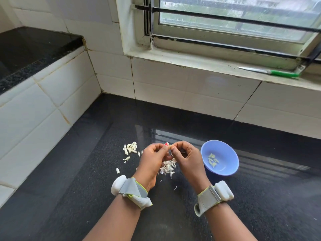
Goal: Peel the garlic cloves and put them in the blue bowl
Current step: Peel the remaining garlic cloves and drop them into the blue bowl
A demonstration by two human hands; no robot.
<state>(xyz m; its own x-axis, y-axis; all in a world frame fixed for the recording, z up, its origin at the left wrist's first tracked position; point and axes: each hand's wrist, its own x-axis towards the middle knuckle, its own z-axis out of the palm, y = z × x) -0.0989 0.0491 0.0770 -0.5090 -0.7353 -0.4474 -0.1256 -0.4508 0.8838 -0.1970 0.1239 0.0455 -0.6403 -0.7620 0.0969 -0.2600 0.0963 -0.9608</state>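
Note:
Over the black counter, my left hand (153, 158) and my right hand (186, 156) meet fingertip to fingertip and pinch one small garlic clove (170, 146) between them; most of the clove is hidden by the fingers. A pile of unpeeled cloves (131, 148) lies to the left of my hands. Loose papery skins (168, 166) are heaped under my hands. The blue bowl (225, 150) stands just right of my right hand and holds several peeled cloves (213, 160).
A green-handled knife (271, 72) lies on the window sill at the back right. White tiled walls bound the counter (260, 197) at the back and left, with a raised black ledge (34, 47) at far left. A stray clove (118, 170) lies near my left wrist.

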